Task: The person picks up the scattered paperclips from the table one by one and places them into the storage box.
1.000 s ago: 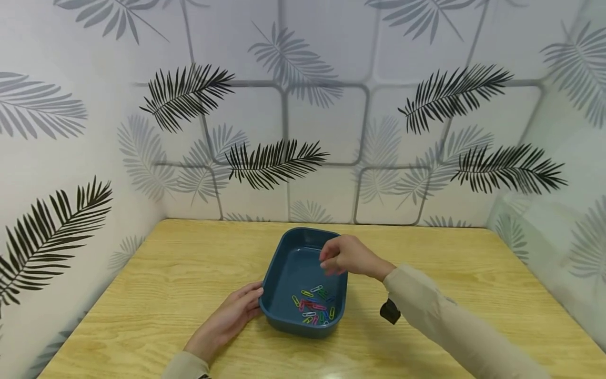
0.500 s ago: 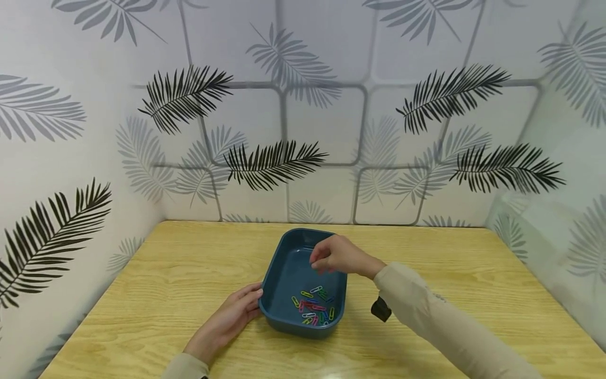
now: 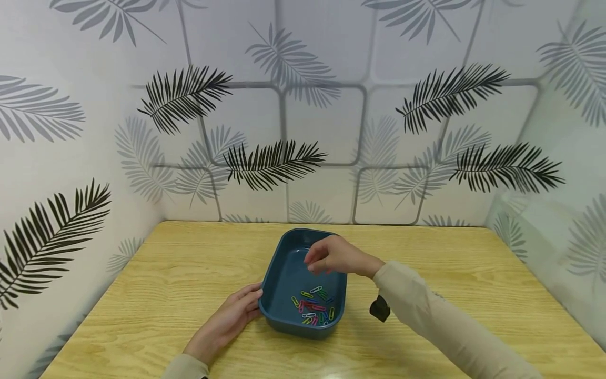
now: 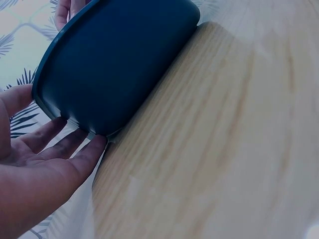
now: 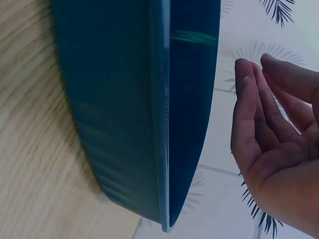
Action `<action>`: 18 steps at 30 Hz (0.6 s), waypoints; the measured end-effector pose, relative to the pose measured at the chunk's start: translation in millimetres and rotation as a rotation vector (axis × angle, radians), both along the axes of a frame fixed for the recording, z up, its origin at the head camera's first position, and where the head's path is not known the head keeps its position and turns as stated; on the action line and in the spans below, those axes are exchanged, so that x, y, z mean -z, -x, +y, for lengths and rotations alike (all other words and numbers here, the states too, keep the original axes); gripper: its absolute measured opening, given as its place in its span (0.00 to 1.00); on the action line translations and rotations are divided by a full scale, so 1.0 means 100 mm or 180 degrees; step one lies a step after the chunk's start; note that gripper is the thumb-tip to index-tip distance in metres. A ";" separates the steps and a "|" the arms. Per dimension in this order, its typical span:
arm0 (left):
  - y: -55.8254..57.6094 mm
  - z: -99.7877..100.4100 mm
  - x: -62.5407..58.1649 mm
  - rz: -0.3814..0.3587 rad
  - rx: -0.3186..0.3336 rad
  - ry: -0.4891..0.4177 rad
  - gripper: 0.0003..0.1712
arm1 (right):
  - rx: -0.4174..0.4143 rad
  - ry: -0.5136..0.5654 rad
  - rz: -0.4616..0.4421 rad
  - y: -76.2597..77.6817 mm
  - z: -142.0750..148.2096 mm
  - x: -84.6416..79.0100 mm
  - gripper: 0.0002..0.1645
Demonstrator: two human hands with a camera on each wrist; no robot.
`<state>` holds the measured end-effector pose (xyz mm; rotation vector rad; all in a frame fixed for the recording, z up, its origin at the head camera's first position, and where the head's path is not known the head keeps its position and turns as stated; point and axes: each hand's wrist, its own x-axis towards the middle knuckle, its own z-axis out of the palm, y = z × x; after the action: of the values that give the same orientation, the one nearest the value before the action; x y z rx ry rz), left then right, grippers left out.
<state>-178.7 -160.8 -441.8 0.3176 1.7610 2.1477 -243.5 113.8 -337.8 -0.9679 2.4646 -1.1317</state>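
Observation:
A deep blue rectangular tray (image 3: 284, 268) stands on the table, with several coloured paper clips (image 3: 318, 308) scattered at its near end. My left hand (image 3: 233, 316) rests against the tray's near left corner. In the left wrist view, the fingertips (image 4: 97, 142) touch its outer wall and the thumb lies at the rim. Above the tray's right side hovers my right hand (image 3: 336, 255). In the right wrist view, its fingers bend slightly, with the thumb tip close to them and nothing visible between. A blurred green streak (image 5: 194, 37) shows inside the tray there.
The wooden table (image 3: 203, 258) extends around the tray on all sides. Behind it rises a leaf-patterned wall (image 3: 322, 195), with similar walls at left and right. A black device (image 3: 380, 309) hangs under my right wrist.
My right hand has moved left over the tray, mostly in the first half second, then a little more. My left hand, the tray and the visible clips look unchanged.

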 end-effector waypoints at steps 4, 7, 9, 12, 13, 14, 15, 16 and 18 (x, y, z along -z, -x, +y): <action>0.00 0.00 0.01 -0.0001 -0.0018 -0.0015 0.35 | 0.0039 0.0028 -0.0140 -0.01 0.01 -0.02 0.08; 0.01 -0.01 0.02 0.0026 -0.0003 -0.0017 0.35 | 0.0051 0.0019 -0.0178 -0.01 0.02 -0.03 0.08; 0.01 -0.01 0.02 0.0035 0.0008 -0.0016 0.35 | 0.0069 0.0011 -0.0207 -0.01 0.03 -0.03 0.08; 0.01 0.00 0.01 0.0020 0.0017 -0.0009 0.35 | 0.0066 0.0036 -0.0280 -0.02 0.04 -0.02 0.09; 0.01 0.00 0.00 0.0001 0.0028 -0.0005 0.35 | 0.0078 0.0048 -0.0313 -0.03 0.05 -0.02 0.09; 0.01 0.00 0.00 -0.0011 0.0041 -0.0007 0.35 | 0.0073 0.0062 -0.0344 -0.04 0.06 -0.02 0.10; 0.02 -0.01 -0.01 -0.0018 0.0061 -0.0006 0.35 | 0.0069 0.0081 -0.0373 -0.05 0.07 -0.02 0.10; 0.02 -0.01 -0.02 -0.0028 0.0082 0.0004 0.35 | 0.0060 0.0099 -0.0394 -0.06 0.08 -0.02 0.11; 0.02 -0.02 -0.04 -0.0050 0.0124 0.0023 0.36 | 0.0051 0.0126 -0.0415 -0.08 0.12 -0.02 0.12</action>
<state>-181.0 -163.1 -437.3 0.3296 1.7393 2.1108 -235.5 125.8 -336.1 -0.8576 2.3593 -1.2129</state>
